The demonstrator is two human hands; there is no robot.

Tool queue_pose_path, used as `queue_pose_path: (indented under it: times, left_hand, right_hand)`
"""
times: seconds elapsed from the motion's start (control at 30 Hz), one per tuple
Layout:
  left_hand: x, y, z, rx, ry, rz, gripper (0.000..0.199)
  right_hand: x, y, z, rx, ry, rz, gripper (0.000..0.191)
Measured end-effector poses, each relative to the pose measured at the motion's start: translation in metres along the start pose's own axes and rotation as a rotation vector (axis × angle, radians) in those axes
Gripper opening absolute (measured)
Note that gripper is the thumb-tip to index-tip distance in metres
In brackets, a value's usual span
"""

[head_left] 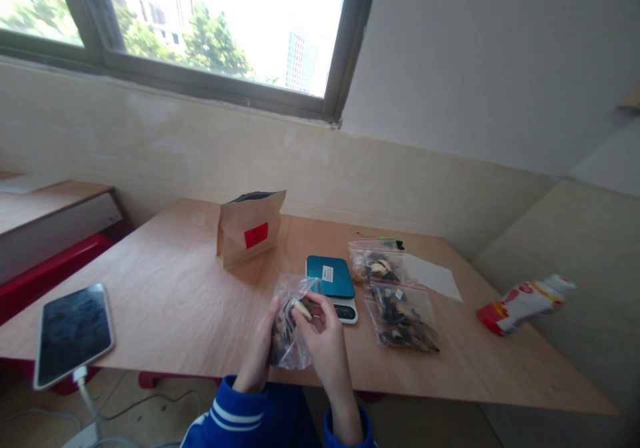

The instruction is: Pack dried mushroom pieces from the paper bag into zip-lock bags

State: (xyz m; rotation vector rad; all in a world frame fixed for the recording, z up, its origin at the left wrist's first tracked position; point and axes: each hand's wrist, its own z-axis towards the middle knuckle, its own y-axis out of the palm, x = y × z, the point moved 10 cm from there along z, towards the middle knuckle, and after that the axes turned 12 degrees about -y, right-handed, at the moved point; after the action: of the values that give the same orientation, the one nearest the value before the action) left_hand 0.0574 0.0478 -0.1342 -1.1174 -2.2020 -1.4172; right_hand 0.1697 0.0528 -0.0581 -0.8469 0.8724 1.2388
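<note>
My left hand (259,345) is wrapped round the side of a clear zip bag (293,351) with dark and brown dried pieces inside. At the bag's mouth, my right hand (323,328) pinches a pale, cream-coloured dried slice (303,310) between thumb and fingers; its exact kind is hard to make out. Just behind my right hand lies a kitchen scale (345,313) with a blue top plate, its display partly covered by the hand. To the right, a filled zip bag (407,321) of dark dried pieces lies flat, and another filled zip bag (376,266) sits behind it.
A brown paper pouch (235,235) with a red label stands upright at the back left. White paper (433,275) lies behind the bags. A red and white bottle (523,305) stands at right. A tablet (75,335) with a cable is at the left table edge.
</note>
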Motion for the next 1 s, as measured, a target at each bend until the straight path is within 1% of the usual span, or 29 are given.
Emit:
queue_pose_path:
  times: [0.07,0.17,0.23,0.33,0.4,0.43,0.5,0.57,0.6,0.67,0.73,0.77,0.83,0.9,1.0]
  left_hand:
    - [-0.001,0.003,-0.001,-0.021,-0.006,-0.012,0.040]
    - [0.002,0.002,-0.002,-0.021,0.008,-0.040,0.037]
    - [0.003,-0.002,-0.002,0.005,-0.004,-0.072,0.033]
    - [0.001,-0.013,-0.001,0.079,-0.052,-0.140,0.028]
    - [0.002,-0.023,-0.001,0.135,-0.072,-0.187,0.026]
    - [0.002,-0.028,0.000,0.156,-0.075,-0.203,0.026]
    - [0.004,-0.036,0.001,0.182,-0.071,-0.217,0.027]
    - [0.007,-0.042,0.002,0.195,-0.064,-0.212,0.029]
    - [0.008,-0.043,0.002,0.197,-0.064,-0.209,0.029]
    - [0.009,-0.045,0.002,0.193,-0.069,-0.202,0.029]
    - [0.011,-0.048,0.003,0.195,-0.076,-0.192,0.027]
    - [0.011,-0.050,0.003,0.207,-0.078,-0.184,0.026]
    - [0.013,-0.057,0.003,0.245,-0.074,-0.167,0.025]
    - [0.016,-0.062,0.003,0.261,-0.066,-0.154,0.025]
    - [0.017,-0.063,0.003,0.235,-0.061,-0.141,0.025]
  right_hand:
    - [-0.003,0.003,0.006,-0.023,0.012,0.008,0.027]
    - [-0.005,0.008,0.016,-0.090,0.059,0.029,0.029]
    - [-0.007,0.010,0.021,-0.154,0.085,0.043,0.029]
    - [-0.016,0.011,0.031,-0.267,0.099,0.066,0.028]
    - [-0.029,0.010,0.044,-0.311,0.054,0.046,0.027]
    - [-0.040,0.009,0.054,-0.311,0.003,0.020,0.026]
    - [-0.068,0.012,0.079,-0.278,-0.151,-0.027,0.024]
    - [-0.099,0.027,0.108,-0.264,-0.341,-0.029,0.022]
    - [-0.112,0.043,0.122,-0.304,-0.426,-0.005,0.023]
    - [-0.124,0.076,0.149,-0.379,-0.560,0.015,0.022]
    - [-0.123,0.103,0.174,-0.390,-0.667,-0.055,0.019]
    - [-0.118,0.116,0.184,-0.396,-0.706,-0.108,0.018]
    - [-0.105,0.136,0.194,-0.430,-0.755,-0.203,0.019]
    - [-0.095,0.146,0.192,-0.463,-0.790,-0.262,0.020]
    - [-0.089,0.143,0.176,-0.480,-0.819,-0.291,0.022]
